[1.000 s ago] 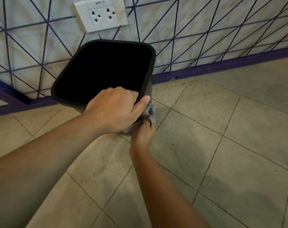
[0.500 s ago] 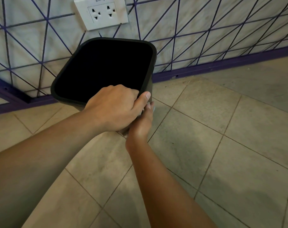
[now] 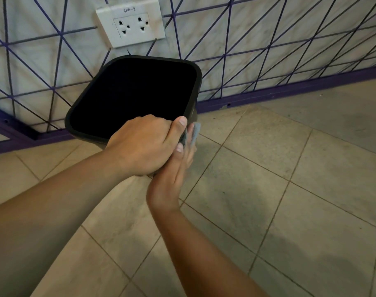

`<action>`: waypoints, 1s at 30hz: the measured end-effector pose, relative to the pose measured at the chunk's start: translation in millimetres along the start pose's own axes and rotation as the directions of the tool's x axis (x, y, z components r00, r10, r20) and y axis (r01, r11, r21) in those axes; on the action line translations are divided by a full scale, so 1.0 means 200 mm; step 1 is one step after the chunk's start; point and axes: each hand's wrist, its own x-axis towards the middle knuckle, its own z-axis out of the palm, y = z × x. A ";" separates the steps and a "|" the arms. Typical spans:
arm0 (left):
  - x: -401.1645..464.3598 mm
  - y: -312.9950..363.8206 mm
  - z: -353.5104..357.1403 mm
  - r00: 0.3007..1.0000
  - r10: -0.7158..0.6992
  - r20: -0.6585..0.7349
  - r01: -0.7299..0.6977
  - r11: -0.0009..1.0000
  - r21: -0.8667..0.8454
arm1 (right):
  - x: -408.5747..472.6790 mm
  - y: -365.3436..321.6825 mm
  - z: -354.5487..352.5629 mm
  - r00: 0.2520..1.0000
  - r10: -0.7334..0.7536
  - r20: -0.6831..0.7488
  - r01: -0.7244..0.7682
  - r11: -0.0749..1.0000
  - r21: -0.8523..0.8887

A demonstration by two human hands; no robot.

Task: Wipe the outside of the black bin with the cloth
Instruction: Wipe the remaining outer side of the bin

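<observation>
The black bin [image 3: 197,86] is tilted with its dark opening facing me, close to the wall. My left hand [image 3: 144,144] grips the near right corner of its rim, fingers curled over the edge and thumb outside. Just below that, my right hand [image 3: 172,179] lies flat against the bin's outer right side. Its straight fingers press a grey-blue cloth [image 3: 196,130] onto the wall of the bin. Only a small edge of the cloth shows beyond the fingertips; the rest is hidden between the hand and the bin.
A white double socket [image 3: 131,24] sits on the marble wall with purple lines [image 3: 268,39] right behind the bin. A purple skirting [image 3: 290,91] runs along the wall's foot. Beige floor tiles [image 3: 268,189] spread to the right and toward me.
My right hand slid up the bin's outer side with the cloth and flattened from a bunched grip. The left hand kept its hold on the rim.
</observation>
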 end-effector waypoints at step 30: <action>0.03 -0.02 0.01 0.999 0.040 -0.027 -0.040 0.999 0.006 | 0.07 0.13 0.07 0.954 0.198 -0.226 -0.169 0.975 0.143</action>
